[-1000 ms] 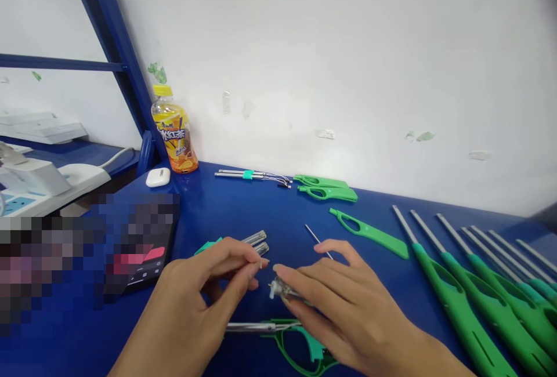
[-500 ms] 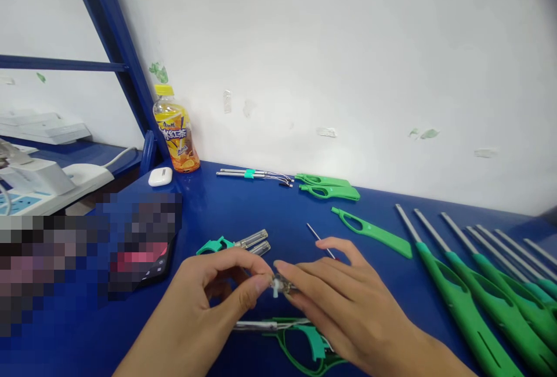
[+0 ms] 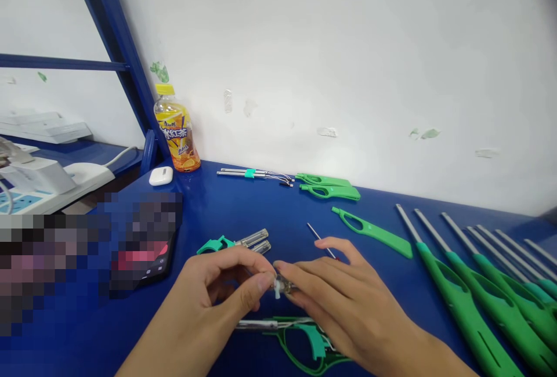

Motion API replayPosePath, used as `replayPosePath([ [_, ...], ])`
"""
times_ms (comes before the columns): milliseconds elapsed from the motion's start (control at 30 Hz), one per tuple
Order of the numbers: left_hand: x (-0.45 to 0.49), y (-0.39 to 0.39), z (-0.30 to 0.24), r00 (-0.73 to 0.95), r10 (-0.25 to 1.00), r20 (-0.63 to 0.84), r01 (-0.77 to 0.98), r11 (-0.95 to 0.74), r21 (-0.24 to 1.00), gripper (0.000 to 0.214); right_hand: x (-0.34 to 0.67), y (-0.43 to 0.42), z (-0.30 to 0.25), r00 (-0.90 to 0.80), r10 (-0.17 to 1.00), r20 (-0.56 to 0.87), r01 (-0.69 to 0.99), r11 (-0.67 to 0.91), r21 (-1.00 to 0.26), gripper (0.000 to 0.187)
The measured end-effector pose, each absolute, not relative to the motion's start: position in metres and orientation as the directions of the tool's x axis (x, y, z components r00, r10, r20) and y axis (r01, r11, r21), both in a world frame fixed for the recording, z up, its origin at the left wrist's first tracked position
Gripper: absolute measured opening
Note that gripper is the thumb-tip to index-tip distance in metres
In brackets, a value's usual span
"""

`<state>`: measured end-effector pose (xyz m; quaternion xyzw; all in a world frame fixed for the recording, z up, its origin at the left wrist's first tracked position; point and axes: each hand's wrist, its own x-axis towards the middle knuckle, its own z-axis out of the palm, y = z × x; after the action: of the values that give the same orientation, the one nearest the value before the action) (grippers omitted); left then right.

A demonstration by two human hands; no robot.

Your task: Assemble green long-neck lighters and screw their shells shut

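My right hand (image 3: 348, 298) is wrapped around a small clear lighter fuel tank (image 3: 285, 286), with most of the tank hidden under the fingers. A pale plastic lever (image 3: 277, 290) sticks out at its left end. My left hand (image 3: 230, 293) pinches at that same end with thumb and forefinger. Below both hands lies an opened green lighter housing (image 3: 282, 351), holding a metal tube (image 3: 256, 325), white wires and a teal trigger (image 3: 315, 342); the right hand covers part of it. Beyond my fingers are two more clear tanks (image 3: 255, 239) beside teal triggers (image 3: 215, 244).
A screwdriver (image 3: 319, 238) lies past my right hand. Several green lighters (image 3: 470, 307) line the right side. Loose green housing halves (image 3: 378, 235) and metal tubes with wires (image 3: 243, 174) lie behind. At left are a phone (image 3: 161, 264), a white case (image 3: 161, 176) and a drink bottle (image 3: 178, 133).
Both hands hold nearly the same pose around the tank. The left thumb and fingertip have shifted very slightly to the right at the lever end.
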<state>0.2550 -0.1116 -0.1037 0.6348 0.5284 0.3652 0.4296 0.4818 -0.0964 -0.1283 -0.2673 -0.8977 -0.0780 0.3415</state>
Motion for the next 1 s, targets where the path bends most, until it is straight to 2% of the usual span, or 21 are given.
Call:
replayPosePath([
  [200,0.256,-0.113,-0.101,0.191,0.982,-0.004,0.349,-0.064,0.935,0.023,0.484,-0.096,-0.132,-0.623,0.446,0.643,0.527,0.846,-0.076,0.024],
  [433,0.255,-0.113,-0.121,0.221,0.961,-0.168,0.434,0.057,0.899,0.033,0.49,-0.093,-0.139,-0.654,0.449,0.609,0.503,0.859,-0.094,0.036],
  [567,0.253,-0.114,-0.125,0.22,0.96,-0.173,0.466,0.053,0.883,0.038,0.491,-0.092,-0.141,-0.667,0.459,0.587,0.501,0.859,-0.103,0.041],
  [800,0.252,-0.118,-0.12,0.269,0.961,-0.067,0.444,-0.062,0.894,0.034,0.492,-0.093,-0.139,-0.68,0.458,0.572,0.496,0.862,-0.1,0.037],
  [1000,0.252,-0.12,-0.118,0.304,0.933,0.194,0.506,-0.331,0.797,0.027,0.489,-0.092,-0.137,-0.688,0.433,0.582,0.506,0.862,-0.043,0.035],
])
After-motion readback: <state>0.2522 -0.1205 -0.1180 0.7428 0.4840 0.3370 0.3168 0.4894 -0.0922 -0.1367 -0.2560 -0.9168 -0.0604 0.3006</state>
